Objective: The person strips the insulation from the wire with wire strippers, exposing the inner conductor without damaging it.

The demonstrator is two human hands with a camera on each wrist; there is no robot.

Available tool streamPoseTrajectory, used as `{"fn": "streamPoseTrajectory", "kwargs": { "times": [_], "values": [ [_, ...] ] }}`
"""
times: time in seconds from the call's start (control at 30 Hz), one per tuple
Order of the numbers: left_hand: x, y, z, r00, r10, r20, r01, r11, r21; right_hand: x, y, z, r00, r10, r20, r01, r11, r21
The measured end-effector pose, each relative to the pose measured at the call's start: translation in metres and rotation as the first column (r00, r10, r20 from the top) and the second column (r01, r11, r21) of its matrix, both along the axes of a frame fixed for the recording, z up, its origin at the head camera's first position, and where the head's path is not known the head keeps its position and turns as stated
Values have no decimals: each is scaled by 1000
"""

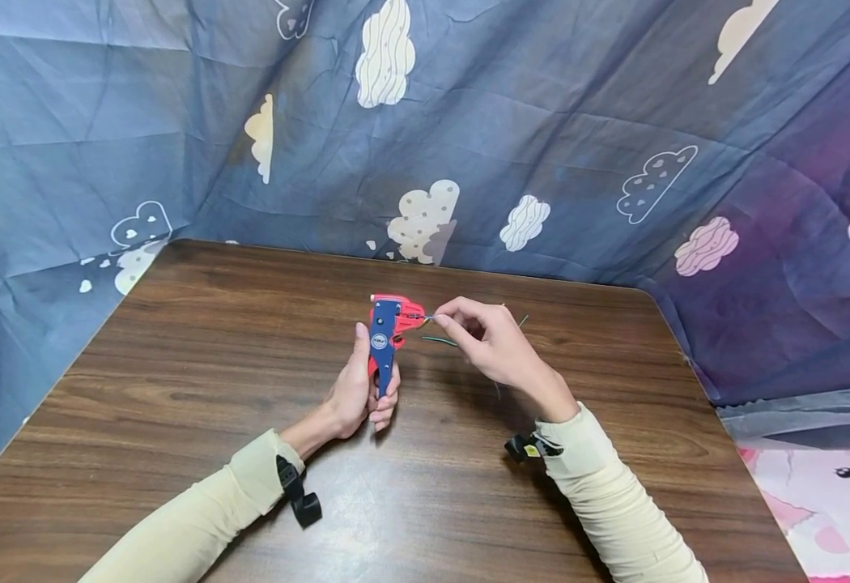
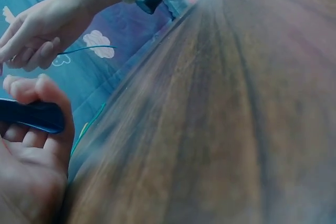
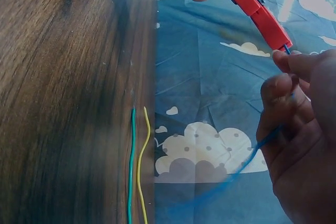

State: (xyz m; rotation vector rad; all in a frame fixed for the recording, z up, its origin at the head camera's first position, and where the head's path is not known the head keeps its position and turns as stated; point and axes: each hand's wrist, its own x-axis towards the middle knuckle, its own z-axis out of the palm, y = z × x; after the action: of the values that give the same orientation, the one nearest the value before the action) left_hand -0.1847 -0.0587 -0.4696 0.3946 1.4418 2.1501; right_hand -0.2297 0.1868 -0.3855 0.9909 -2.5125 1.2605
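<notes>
My left hand [image 1: 355, 393] grips the handles of a red and blue wire stripper [image 1: 384, 324], held above the table with its head up and its red jaws facing right. Between thumb and fingertips my right hand [image 1: 494, 344] pinches a blue wire [image 3: 247, 161]. One end of that wire reaches the stripper's jaw opening; the rest trails out below the hand in the right wrist view. In the left wrist view a blue handle [image 2: 37, 115] lies across the left palm under curled fingers. The stripper's head is out of that view.
A green wire [image 3: 131, 166] and a yellow wire [image 3: 140, 166] lie side by side on the wooden table [image 1: 177, 340], beyond the right hand. Behind the table hangs a dark blue curtain [image 1: 308, 210] with cloud prints. Both wrists wear black straps.
</notes>
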Motion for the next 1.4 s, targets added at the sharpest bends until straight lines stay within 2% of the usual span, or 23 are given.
{"fn": "streamPoseTrajectory", "kwargs": {
  "times": [0.13,0.3,0.37,0.47,0.53,0.57,0.63,0.7,0.77,0.87,0.93,1.03,1.4],
  "values": [
    [-2,-1,-3,999,-46,-25,47,999,15,-1,0,-1,1000,9,-1,-9,1000,3],
    [-5,-2,-1,985,-171,-37,173,982,77,-4,2,-1,998,-15,-57,15,1000,9],
    [-6,-2,1,974,-226,-27,227,964,135,-5,3,-2,997,-26,-74,27,1000,11],
    [-8,-3,4,952,-307,3,297,921,252,-6,4,-2,995,-39,-88,40,999,16],
    [-9,-4,5,940,-340,23,316,896,312,-6,4,-2,995,-48,-90,50,999,19],
    [-10,-5,5,939,-342,33,313,891,328,-6,4,-2,995,-51,-89,53,998,18],
    [-10,-5,6,947,-316,47,285,902,323,-6,3,-2,995,-55,-82,57,998,18],
    [-10,-5,6,966,-255,37,236,935,265,-6,2,-3,996,-50,-75,51,999,15],
    [-9,-4,5,984,-180,8,176,967,185,-6,0,-4,997,-42,-72,43,999,14],
    [-7,-3,2,995,-86,-51,90,992,84,-5,-1,-6,997,-32,-70,34,999,18],
    [-7,-1,1,997,-46,-66,50,997,62,-5,-2,-6,997,-29,-66,30,999,23],
    [-7,0,1,998,-20,-64,24,998,56,-5,-2,-6,997,-32,-66,34,999,28],
    [-4,-1,1,999,15,-44,-14,999,35,-3,-4,-7,999,-28,-38,29,999,35]
  ]
}}
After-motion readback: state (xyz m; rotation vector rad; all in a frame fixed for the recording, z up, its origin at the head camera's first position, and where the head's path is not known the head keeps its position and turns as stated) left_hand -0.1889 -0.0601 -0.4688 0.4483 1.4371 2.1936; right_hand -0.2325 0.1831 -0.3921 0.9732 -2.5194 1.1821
